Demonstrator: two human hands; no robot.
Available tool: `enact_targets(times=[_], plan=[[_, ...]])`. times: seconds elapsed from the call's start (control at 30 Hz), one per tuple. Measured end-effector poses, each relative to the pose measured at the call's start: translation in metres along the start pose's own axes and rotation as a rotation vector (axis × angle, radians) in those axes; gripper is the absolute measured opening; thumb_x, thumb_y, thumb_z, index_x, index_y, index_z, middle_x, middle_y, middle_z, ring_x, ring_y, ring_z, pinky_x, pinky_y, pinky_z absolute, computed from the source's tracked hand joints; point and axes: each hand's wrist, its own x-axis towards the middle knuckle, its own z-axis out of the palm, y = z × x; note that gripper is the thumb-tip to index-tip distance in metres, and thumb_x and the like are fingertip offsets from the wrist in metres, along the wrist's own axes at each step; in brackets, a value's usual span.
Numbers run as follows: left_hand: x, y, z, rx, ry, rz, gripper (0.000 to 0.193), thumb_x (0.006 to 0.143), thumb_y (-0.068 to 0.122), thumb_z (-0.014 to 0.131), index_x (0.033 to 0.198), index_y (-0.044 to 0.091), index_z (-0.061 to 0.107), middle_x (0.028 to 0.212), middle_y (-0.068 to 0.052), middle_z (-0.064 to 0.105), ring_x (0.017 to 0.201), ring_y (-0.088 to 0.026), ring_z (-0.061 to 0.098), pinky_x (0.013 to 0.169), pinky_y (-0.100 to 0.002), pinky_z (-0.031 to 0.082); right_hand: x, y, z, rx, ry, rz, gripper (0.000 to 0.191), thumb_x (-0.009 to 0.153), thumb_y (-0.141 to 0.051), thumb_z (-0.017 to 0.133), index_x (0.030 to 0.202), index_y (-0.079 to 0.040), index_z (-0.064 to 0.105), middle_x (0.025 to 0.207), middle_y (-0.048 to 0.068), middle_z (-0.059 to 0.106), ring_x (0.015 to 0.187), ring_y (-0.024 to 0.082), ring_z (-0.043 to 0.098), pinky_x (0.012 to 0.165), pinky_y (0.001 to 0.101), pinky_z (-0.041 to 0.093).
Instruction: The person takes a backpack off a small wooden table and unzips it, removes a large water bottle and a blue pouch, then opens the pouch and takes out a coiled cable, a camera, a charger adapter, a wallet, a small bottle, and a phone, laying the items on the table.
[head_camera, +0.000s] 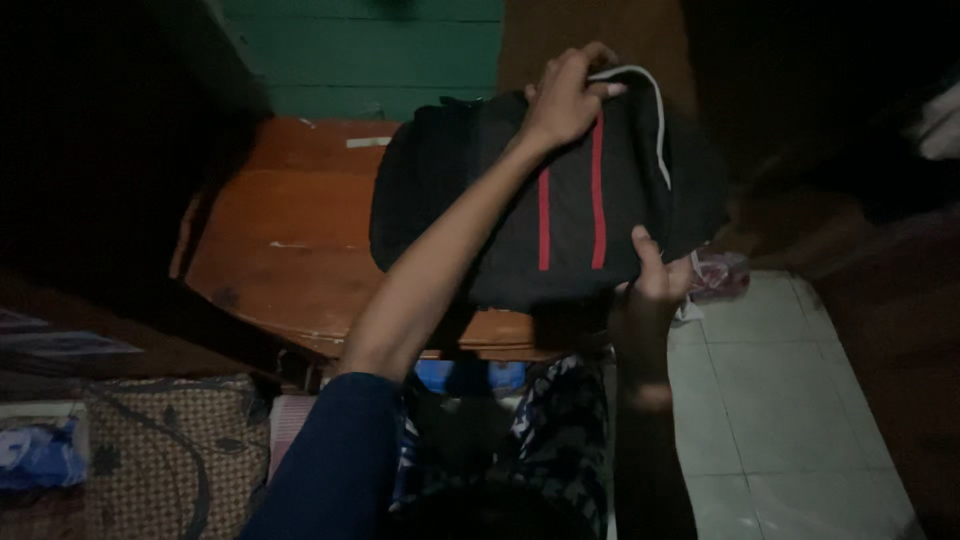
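Head view, looking down: black bag (560, 200) with two red stripes and a pale cord, lying on the right end of a brown wooden desk (290, 240) and overhanging its near edge. Left hand (568, 95) reached across to the far top of the bag, fingers curled shut on the pale cord there. Right hand (655, 280) at the near right corner of the bag, thumb laid on top of the fabric, fingers tucked under and out of sight, so closed on the bag's edge.

Left forearm slanting over the bag's left half and covering part of it. Blue sleeve (340, 450) low in the middle. Green plank wall (370, 50) behind the desk. Pale strip of tape (368, 142) on the desk's far part, well apart from the bag. Pale floor tiles (770, 400) to the right. Crumpled reddish wrapper (718, 275) just beside the right hand, partly hidden by the bag. Patterned brown cushion (170, 450) lower left, blue plastic (40, 450) at its left edge. Small blue thing (470, 377) under the desk edge, too dark to identify. Patterned dark cloth (560, 430) below it, over the lap.

Left, top right and bottom areas too dark to make out; white shape at the right edge cut off.
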Motion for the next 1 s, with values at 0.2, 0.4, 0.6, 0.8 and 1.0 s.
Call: enact_targets(times=[0.2,0.4,0.6,0.8,1.0], plan=[[-0.006,0.0,0.05,0.108,-0.159,-0.076,0.066,0.092,0.033,0.073,0.148,0.015,0.042,0.149,-0.014,0.051,0.141,-0.039,0.043,0.105,-0.081,0.022,0.018,0.029,-0.053,-0.171,0.138,0.017,0.064,0.084,-0.012,0.079,0.135,0.013,0.05,0.126,0.017,0.058,0.118,0.031,0.057,0.102,0.041,0.049],[-0.035,0.017,0.061,0.302,-0.356,-0.024,0.088,0.092,0.039,0.071,0.159,0.015,0.019,0.158,-0.02,0.033,0.147,-0.043,0.028,0.11,-0.081,0.014,0.026,0.049,-0.105,-0.365,0.056,-0.047,0.071,0.084,-0.024,0.083,0.138,0.005,0.048,0.127,0.013,0.061,0.118,0.028,0.06,0.098,0.0401,0.051],[-0.134,0.039,-0.024,0.561,-0.228,0.411,0.071,0.098,0.039,0.066,0.157,0.016,0.034,0.155,-0.024,0.036,0.149,-0.045,0.023,0.113,-0.081,0.014,0.022,0.022,-0.108,-1.044,0.113,-0.374,0.096,0.082,-0.025,0.093,0.155,-0.004,0.033,0.137,0.028,0.047,0.128,0.043,0.047,0.106,0.054,0.044],[-0.22,0.044,-0.125,0.507,0.047,0.001,0.068,0.103,0.048,0.061,0.155,0.009,0.039,0.158,-0.024,0.039,0.152,-0.044,0.028,0.118,-0.074,0.019,0.034,-0.027,-0.08,-1.365,-0.336,-0.364,0.083,0.086,-0.03,0.08,0.159,-0.022,0.042,0.167,0.028,0.024,0.151,0.049,0.027,0.117,0.064,0.034],[-0.255,0.029,-0.145,0.002,0.166,-0.532,0.086,0.098,0.059,0.057,0.157,0.002,0.031,0.149,-0.03,0.041,0.139,-0.043,0.042,0.113,-0.059,0.037,0.067,-0.034,-0.053,-1.481,-0.553,-0.059,0.075,0.09,-0.056,0.068,0.159,-0.038,0.045,0.171,0.023,0.015,0.156,0.048,0.014,0.119,0.0686,0.021]])
